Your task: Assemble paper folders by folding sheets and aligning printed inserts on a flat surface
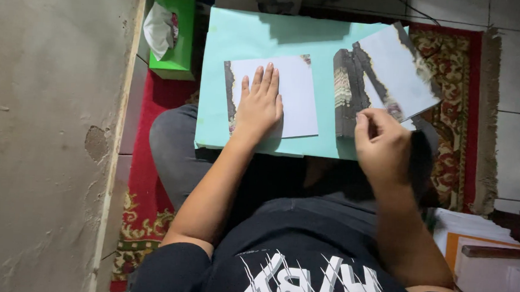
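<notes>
A pale turquoise board point(259, 35) lies across my lap. On it rests a white sheet point(297, 92) with a dark torn-looking edge on its left. My left hand point(260, 102) lies flat on that sheet, fingers apart. To the right stands a thick stack of sheets point(347, 97) with dark edges. My right hand point(380, 142) pinches the lower corner of a white sheet point(401, 67) lifted and tilted above the stack.
A green tissue box point(174, 40) with a white tissue sits at the far left of the board. A patterned red rug point(454, 113) covers the floor. A rough wall point(44, 136) runs along the left. Boxes and papers point(480, 255) pile at lower right.
</notes>
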